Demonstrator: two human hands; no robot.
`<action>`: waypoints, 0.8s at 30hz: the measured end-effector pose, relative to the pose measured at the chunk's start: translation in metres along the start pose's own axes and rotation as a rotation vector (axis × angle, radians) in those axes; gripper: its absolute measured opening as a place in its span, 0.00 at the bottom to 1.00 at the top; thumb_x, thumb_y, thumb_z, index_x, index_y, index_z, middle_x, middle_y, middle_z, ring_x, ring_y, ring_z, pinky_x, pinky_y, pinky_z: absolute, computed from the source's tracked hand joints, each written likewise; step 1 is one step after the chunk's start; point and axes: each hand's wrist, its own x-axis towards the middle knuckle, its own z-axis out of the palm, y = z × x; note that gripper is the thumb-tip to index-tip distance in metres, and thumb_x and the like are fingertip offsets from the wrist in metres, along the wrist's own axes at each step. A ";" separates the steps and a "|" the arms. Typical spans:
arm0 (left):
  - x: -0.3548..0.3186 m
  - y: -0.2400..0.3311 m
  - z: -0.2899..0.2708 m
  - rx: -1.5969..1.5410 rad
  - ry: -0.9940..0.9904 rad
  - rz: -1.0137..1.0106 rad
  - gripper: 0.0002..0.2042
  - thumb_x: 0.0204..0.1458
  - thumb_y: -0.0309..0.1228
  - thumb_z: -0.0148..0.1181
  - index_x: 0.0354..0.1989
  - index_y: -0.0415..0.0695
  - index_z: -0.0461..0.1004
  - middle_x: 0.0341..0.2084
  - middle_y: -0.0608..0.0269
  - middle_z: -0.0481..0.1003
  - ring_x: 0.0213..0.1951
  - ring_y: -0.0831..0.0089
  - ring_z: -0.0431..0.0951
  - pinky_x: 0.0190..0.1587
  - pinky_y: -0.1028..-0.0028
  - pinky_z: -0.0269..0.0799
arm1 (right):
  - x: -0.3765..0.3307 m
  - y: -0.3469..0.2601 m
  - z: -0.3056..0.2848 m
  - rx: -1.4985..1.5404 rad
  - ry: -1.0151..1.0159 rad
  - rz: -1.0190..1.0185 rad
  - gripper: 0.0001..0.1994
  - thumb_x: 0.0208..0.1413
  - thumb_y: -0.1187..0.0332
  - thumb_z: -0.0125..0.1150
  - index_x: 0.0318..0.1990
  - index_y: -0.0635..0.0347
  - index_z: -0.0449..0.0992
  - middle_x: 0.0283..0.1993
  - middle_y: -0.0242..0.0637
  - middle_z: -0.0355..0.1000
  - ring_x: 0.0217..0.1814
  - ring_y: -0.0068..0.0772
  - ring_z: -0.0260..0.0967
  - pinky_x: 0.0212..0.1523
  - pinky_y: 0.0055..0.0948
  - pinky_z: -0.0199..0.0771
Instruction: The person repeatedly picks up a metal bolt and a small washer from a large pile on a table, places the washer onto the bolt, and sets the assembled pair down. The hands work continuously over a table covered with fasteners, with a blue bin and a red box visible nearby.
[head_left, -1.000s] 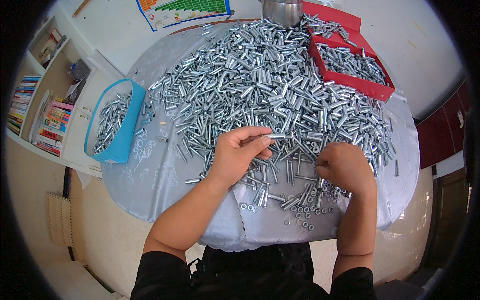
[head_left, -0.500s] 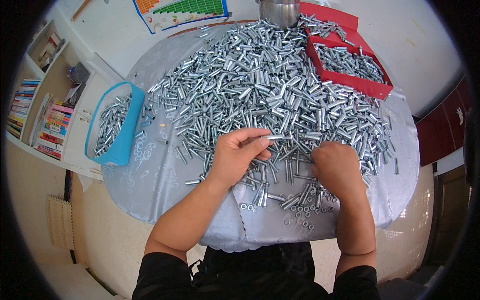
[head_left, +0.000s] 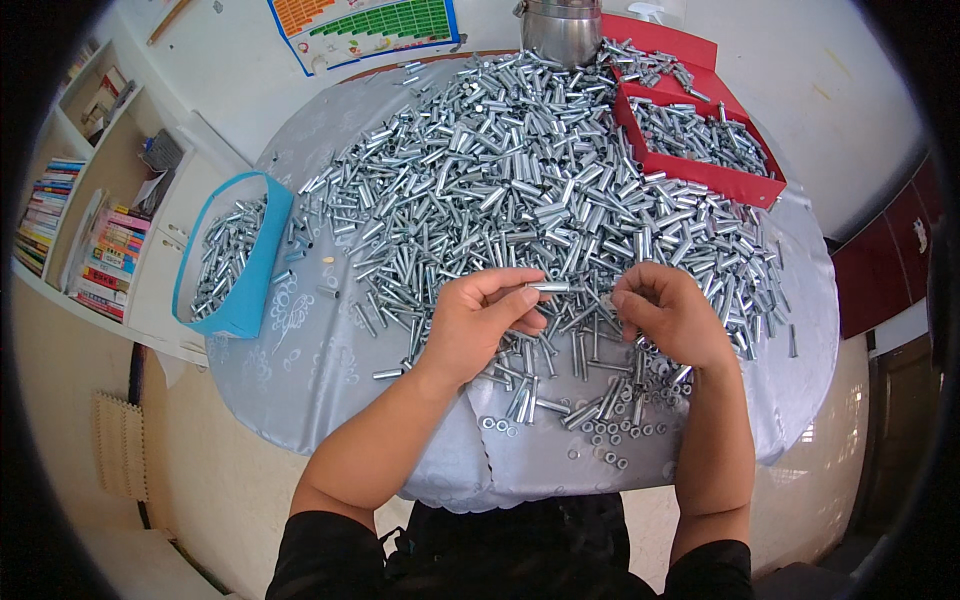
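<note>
My left hand (head_left: 487, 318) pinches a shiny metal sleeve (head_left: 550, 287) between thumb and fingertips, its free end pointing right. Just right of it, my right hand (head_left: 665, 312) is closed, thumb against curled fingers; whatever it may hold is too small to make out. Both hands hover at the near side of a large heap of silvery sleeves and bolts (head_left: 520, 180). Close below my right hand lie loose nuts (head_left: 612, 430) and several bolts (head_left: 600, 402). Three nuts (head_left: 500, 425) sit apart, below my left hand.
The round table has a silver-grey cloth (head_left: 290, 390). At its left stands a blue box (head_left: 262, 262) of metal parts. A red box (head_left: 720, 184) of bolts is at the far right, beside a steel pot (head_left: 562, 35). A bookshelf (head_left: 95, 190) stands left.
My right hand has lifted from the parts near the nuts and turned so that its thumb shows, moving slightly toward the sleeve. My left hand keeps hold of the sleeve, nearly still.
</note>
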 end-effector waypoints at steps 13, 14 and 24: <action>0.000 -0.001 -0.001 0.005 -0.011 0.008 0.12 0.57 0.23 0.57 0.48 0.34 0.74 0.35 0.54 0.79 0.31 0.72 0.81 0.35 0.74 0.80 | -0.008 -0.006 -0.002 -0.452 -0.281 -0.023 0.07 0.50 0.70 0.63 0.34 0.65 0.78 0.24 0.37 0.74 0.25 0.22 0.71 0.28 0.26 0.71; 0.000 -0.002 -0.002 0.008 -0.011 0.006 0.12 0.57 0.23 0.57 0.48 0.34 0.74 0.35 0.54 0.79 0.31 0.71 0.81 0.35 0.74 0.80 | -0.007 -0.006 -0.004 -0.411 -0.287 0.006 0.07 0.51 0.71 0.63 0.34 0.65 0.78 0.24 0.37 0.74 0.26 0.22 0.72 0.29 0.26 0.71; -0.001 0.001 -0.001 -0.029 -0.060 -0.058 0.13 0.57 0.23 0.56 0.50 0.33 0.73 0.37 0.52 0.79 0.33 0.69 0.82 0.36 0.73 0.81 | 0.000 -0.006 0.005 0.291 -0.103 -0.016 0.07 0.61 0.71 0.56 0.38 0.68 0.75 0.30 0.35 0.74 0.28 0.24 0.73 0.30 0.23 0.74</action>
